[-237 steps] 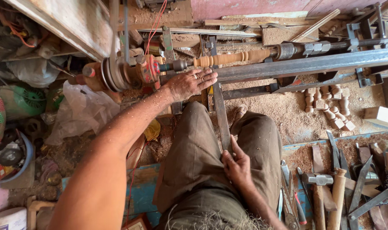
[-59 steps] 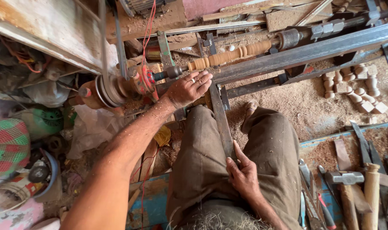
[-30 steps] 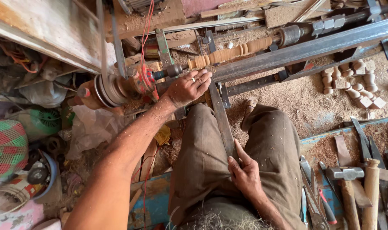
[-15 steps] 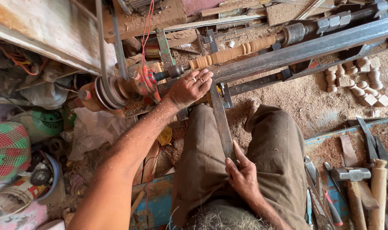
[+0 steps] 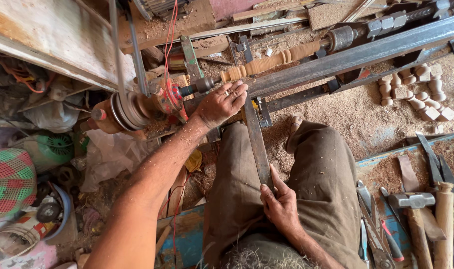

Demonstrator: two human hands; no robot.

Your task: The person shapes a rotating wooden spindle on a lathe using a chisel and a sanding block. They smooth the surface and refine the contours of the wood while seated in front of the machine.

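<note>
Long steel chisel, stiff and heavy: right hand fingers clasping its rear end, left hand fingers pressing its tip near the turned wooden spindle.

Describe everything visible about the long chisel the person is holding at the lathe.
The long chisel is a flat, dark metal bar, dull and dusty, with no separate handle visible. It runs from the lap up to the pale turned wooden spindle on the lathe. The left hand presses its far end near the spindle; the right hand grips its near end above the thighs.
</note>
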